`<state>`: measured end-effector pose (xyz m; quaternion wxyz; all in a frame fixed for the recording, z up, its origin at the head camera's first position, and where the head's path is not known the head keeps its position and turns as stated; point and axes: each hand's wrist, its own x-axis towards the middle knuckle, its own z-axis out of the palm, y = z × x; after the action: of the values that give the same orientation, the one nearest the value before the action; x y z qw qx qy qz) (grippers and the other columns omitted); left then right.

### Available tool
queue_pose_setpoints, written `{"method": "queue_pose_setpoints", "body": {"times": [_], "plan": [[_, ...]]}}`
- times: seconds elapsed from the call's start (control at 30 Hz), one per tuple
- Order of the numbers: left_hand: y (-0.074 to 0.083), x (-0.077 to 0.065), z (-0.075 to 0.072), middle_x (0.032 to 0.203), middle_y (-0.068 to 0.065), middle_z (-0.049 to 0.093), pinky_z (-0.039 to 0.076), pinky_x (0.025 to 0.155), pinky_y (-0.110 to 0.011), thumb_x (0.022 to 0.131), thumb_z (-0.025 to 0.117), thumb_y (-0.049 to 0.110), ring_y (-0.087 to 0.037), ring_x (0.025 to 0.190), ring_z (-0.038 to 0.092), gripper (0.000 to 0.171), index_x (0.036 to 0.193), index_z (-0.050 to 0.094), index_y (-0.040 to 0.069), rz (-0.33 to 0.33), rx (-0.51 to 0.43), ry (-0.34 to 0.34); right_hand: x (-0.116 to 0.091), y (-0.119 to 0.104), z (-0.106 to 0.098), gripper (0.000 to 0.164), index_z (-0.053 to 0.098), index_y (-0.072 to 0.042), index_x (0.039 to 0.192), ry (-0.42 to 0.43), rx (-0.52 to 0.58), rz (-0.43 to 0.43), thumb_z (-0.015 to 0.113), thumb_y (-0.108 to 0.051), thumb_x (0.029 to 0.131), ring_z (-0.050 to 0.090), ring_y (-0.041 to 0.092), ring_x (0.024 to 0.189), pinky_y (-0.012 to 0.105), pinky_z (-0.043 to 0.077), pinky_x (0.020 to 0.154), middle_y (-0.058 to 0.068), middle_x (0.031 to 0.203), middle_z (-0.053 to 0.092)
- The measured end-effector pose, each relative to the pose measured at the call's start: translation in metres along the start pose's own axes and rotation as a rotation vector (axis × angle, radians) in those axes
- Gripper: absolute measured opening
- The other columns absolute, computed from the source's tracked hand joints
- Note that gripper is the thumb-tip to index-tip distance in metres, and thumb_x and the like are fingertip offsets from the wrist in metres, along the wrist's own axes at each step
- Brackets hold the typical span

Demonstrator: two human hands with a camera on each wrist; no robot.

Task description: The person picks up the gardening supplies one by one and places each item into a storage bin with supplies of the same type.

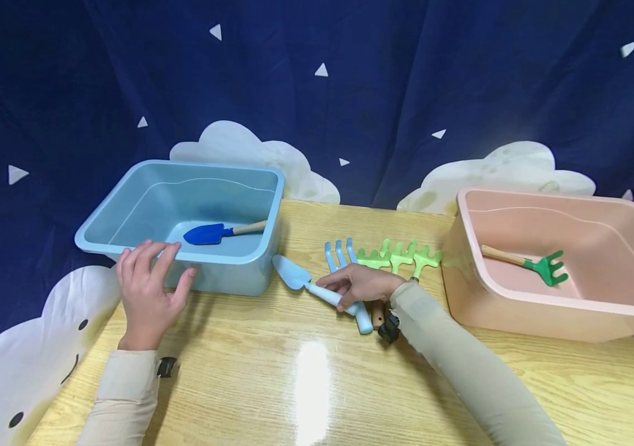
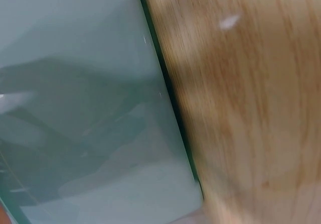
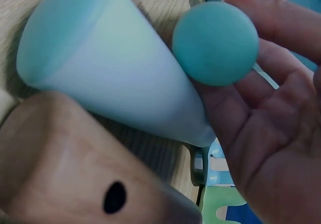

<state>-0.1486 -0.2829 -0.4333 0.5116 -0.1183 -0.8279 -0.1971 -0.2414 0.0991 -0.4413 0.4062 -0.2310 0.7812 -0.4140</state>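
Observation:
My right hand [image 1: 365,284] pinches the pale blue handle of a small trowel [image 1: 292,272] between thumb and fingers. Its blade points toward the blue bin [image 1: 233,272], and the handle's round end [image 3: 215,43] faces the right wrist camera. Under this hand lies a light blue hand rake [image 1: 340,253], its handle [image 3: 120,68] beside a wooden handle [image 3: 95,158] with a hole. My left hand [image 1: 149,291] is at the blue bin's front rim, fingers loosely bent over it and thumb apart. Inside that bin lies a dark blue trowel [image 1: 205,234] with a wooden handle.
Several light green rakes [image 1: 400,255] lie on the wooden table [image 1: 238,371] beyond my right hand. To the right stands a pink bin [image 1: 545,316], holding a green rake [image 1: 548,269] with a wooden handle. A dark blue curtain [image 1: 372,111] with white clouds hangs behind.

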Motion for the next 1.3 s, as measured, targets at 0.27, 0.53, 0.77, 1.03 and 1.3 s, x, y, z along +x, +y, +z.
{"method": "queue_pose_setpoints", "body": {"times": [0.27,0.53,0.77,1.03,1.3], "plan": [[0.000,0.000,0.000,0.110,-0.020,0.066,0.028,0.112,-0.058,0.092,0.060,0.045,-0.044,0.115,0.053,0.047,0.113,0.070,0.004,-0.002,0.003,-0.006,0.000,0.004,-0.001,0.070,0.051,-0.012,0.145,-0.013,0.033,-0.015,0.073,0.005,0.081,0.064,0.023,0.118,0.032,0.056,0.093,0.017,0.141,0.058],[0.000,0.000,-0.001,0.109,-0.020,0.065,0.029,0.108,-0.062,0.094,0.058,0.050,-0.043,0.116,0.052,0.050,0.112,0.070,0.005,-0.010,0.000,-0.007,-0.006,0.001,-0.005,0.069,0.053,-0.013,0.144,0.018,0.020,-0.035,0.073,0.006,0.080,0.064,0.024,0.119,0.033,0.055,0.095,0.018,0.142,0.058],[0.000,0.000,-0.001,0.108,-0.020,0.065,0.029,0.106,-0.063,0.094,0.057,0.051,-0.043,0.115,0.052,0.051,0.112,0.070,0.005,-0.009,0.003,-0.009,-0.012,0.006,-0.011,0.069,0.053,-0.010,0.144,0.044,0.085,-0.067,0.073,0.007,0.080,0.065,0.020,0.110,0.031,0.056,0.089,0.021,0.141,0.057],[-0.001,0.000,-0.002,0.109,-0.021,0.065,0.028,0.111,-0.059,0.092,0.060,0.050,-0.043,0.115,0.052,0.051,0.112,0.070,0.004,-0.004,-0.006,-0.001,-0.019,0.008,-0.018,0.069,0.052,-0.011,0.144,0.100,0.106,-0.084,0.073,0.006,0.081,0.066,0.021,0.103,0.031,0.058,0.085,0.022,0.136,0.058],[-0.001,0.000,-0.001,0.109,-0.021,0.066,0.027,0.114,-0.056,0.092,0.060,0.053,-0.043,0.115,0.053,0.054,0.114,0.071,0.005,0.005,-0.011,0.003,-0.024,0.002,-0.021,0.068,0.050,-0.013,0.146,0.212,0.081,-0.127,0.070,0.005,0.084,0.064,0.027,0.113,0.034,0.057,0.084,0.019,0.136,0.059]]}}
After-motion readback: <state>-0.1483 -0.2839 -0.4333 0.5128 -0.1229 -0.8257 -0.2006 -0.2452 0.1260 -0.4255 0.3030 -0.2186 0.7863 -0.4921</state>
